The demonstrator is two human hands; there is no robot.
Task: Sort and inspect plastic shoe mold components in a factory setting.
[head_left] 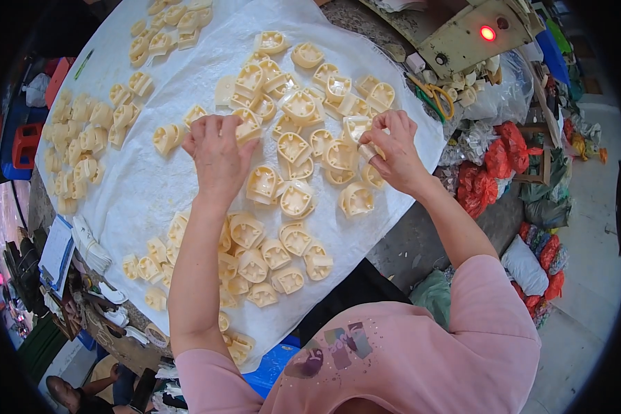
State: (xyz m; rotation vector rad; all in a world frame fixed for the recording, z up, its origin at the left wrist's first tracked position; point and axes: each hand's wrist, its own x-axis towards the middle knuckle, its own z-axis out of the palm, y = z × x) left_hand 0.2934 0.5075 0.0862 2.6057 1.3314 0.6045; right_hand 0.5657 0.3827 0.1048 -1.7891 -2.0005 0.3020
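Observation:
Many small cream plastic housings, rounded at one end and hollow with inner posts, lie over a white sheet (159, 207). My left hand (219, 155) is closed, its thumb and fingertips on a cream plastic housing (248, 127) at the left of the middle pile. At the pile's right side, my right hand (397, 150) pinches another cream plastic housing (356, 128) by its edge. My right fingers partly cover it. Between the hands several more housings (294, 148) lie loose and overlapping, most with their hollow side up.
More housings (90, 134) form a group at the left and another heap (248, 265) near me. Scissors (438, 100) lie beside a machine panel (472, 41) with a lit red lamp. Red bags (510, 155) sit on the right; a clipboard (55, 252) lies at left. A person (83, 397) sits at lower left.

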